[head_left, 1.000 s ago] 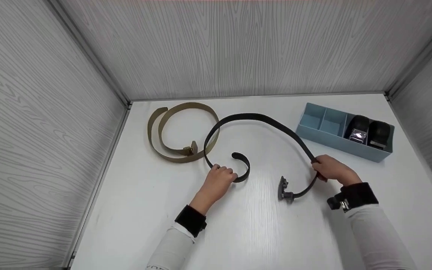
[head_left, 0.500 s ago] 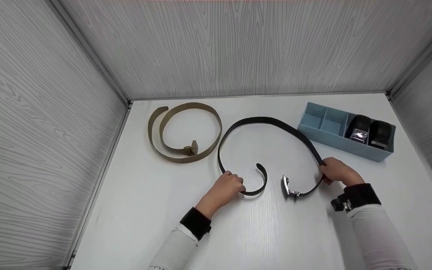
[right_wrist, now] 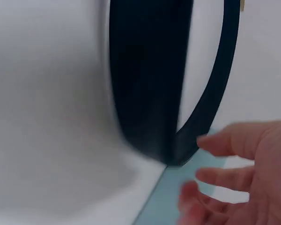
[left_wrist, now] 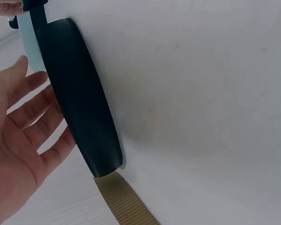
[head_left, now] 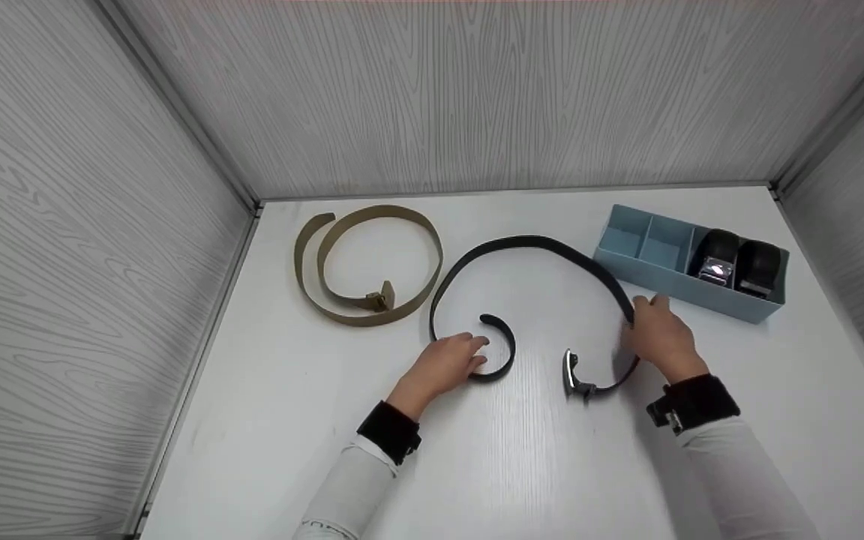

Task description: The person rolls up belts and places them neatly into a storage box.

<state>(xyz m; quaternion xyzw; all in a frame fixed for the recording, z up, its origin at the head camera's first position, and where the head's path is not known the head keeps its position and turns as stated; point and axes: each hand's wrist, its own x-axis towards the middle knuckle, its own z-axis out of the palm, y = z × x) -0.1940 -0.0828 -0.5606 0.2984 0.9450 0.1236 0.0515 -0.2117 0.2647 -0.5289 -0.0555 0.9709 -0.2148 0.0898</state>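
Observation:
A black belt (head_left: 529, 241) stands on its edge in a wide loop on the white table. Its tail end (head_left: 511, 345) curls inward at the left, and its silver buckle (head_left: 570, 373) lies inside the loop at the right. My left hand (head_left: 443, 366) is at the loop's lower left; in the left wrist view its fingers (left_wrist: 40, 119) are spread, partly behind the belt strap (left_wrist: 79, 93), with the thumb apart. At the loop's right side is my right hand (head_left: 663, 337). The right wrist view has its thumb and fingers (right_wrist: 225, 178) parted, with no belt between them.
A tan webbing belt (head_left: 372, 319) lies coiled at the left. At the back right stands a blue divided box (head_left: 691, 289); two rolled black belts (head_left: 718, 251) fill its right compartments. Grey wood-grain panels (head_left: 462, 97) close off the back and sides.
Both hands gripped the black belt before and have now let go. Its loop shifted right and settled on the table, then its left part sprang slightly left. My right hand moved up a little.

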